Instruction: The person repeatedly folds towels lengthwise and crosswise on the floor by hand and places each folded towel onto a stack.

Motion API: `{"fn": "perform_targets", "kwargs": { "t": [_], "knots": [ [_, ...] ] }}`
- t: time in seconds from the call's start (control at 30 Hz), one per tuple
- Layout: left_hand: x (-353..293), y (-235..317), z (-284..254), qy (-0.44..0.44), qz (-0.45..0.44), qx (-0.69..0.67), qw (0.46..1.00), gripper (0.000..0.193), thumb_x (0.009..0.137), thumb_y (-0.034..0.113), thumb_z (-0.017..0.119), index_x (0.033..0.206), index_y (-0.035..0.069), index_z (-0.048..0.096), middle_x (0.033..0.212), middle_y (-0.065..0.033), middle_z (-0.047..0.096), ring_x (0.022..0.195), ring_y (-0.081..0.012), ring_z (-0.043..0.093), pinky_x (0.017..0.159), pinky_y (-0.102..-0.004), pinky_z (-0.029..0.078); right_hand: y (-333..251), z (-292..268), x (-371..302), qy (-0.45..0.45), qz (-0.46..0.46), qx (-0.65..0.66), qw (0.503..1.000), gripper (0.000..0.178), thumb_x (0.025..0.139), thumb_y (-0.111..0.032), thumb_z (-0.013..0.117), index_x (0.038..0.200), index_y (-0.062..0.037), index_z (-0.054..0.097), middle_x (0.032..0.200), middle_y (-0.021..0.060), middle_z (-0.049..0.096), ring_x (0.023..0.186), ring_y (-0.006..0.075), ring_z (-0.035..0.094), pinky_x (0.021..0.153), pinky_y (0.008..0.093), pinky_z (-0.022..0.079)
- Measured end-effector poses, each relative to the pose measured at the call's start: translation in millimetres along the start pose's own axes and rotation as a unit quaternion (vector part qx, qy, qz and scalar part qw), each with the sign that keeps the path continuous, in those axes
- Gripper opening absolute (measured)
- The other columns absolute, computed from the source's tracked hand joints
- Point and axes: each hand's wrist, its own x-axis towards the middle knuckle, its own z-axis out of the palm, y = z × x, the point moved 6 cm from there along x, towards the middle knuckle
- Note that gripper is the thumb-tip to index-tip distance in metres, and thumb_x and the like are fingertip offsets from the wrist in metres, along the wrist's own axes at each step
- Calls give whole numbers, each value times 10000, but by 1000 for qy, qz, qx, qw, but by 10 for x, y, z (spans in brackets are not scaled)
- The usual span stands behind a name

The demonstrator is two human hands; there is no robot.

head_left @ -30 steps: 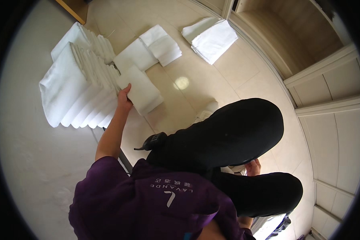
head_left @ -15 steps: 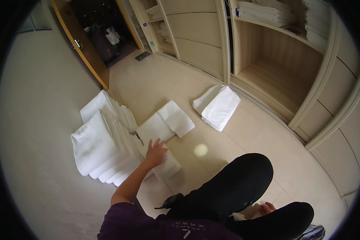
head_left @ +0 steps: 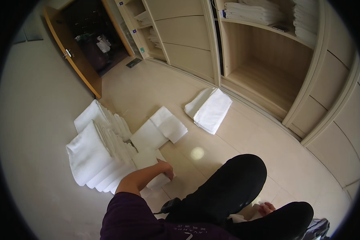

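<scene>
My left hand (head_left: 165, 169) is bent down over the right end of a folded white towel (head_left: 145, 157) on the floor, its fingers curled round the end. Just beyond lies another folded white towel (head_left: 149, 136), a second folded layer across its right side. Close to my left forearm, a row of folded white towels (head_left: 94, 154) leans together by the wall. Between my knees, my right hand (head_left: 267, 209) shows only in part with its fingers curled. White cloth (head_left: 238, 218) peeks out next to it; my leg hides whatever that hand holds.
A separate folded white towel (head_left: 212, 109) lies on the tiled floor near an open cabinet (head_left: 268, 68). Stacked white towels (head_left: 252, 13) fill the shelf above. At the far left a wooden door (head_left: 70, 52) stands open. A black device (head_left: 171, 205) hangs by my hip.
My left hand has gone from lying spread over the near towel to curling round its right end. The whole view has shifted slightly. My right hand looks unchanged.
</scene>
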Motion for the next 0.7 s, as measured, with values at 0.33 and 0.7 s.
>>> {"fn": "perform_targets", "kwargs": {
  "t": [0.33, 0.7],
  "knots": [
    [-113, -103, 9, 86, 24, -34, 995, 710, 759, 658, 686, 1317, 219, 682, 1366, -49, 659, 1338, -368, 543, 1012, -823, 250, -160, 266, 46, -24, -14, 1, 1000, 360, 955, -89, 617, 1286, 40, 555, 1063, 179, 711, 937, 272, 717, 890, 394, 598],
    [261, -198, -1938, 583, 193, -367, 699, 177, 899, 212, 654, 862, 44, 696, 803, -167, 714, 803, -370, 699, 735, -477, 554, 194, -42, 162, -13, -5, 24, 1000, 329, 973, -73, 605, 1285, 28, 569, 1071, 177, 709, 923, 263, 714, 864, 391, 601]
  ]
}}
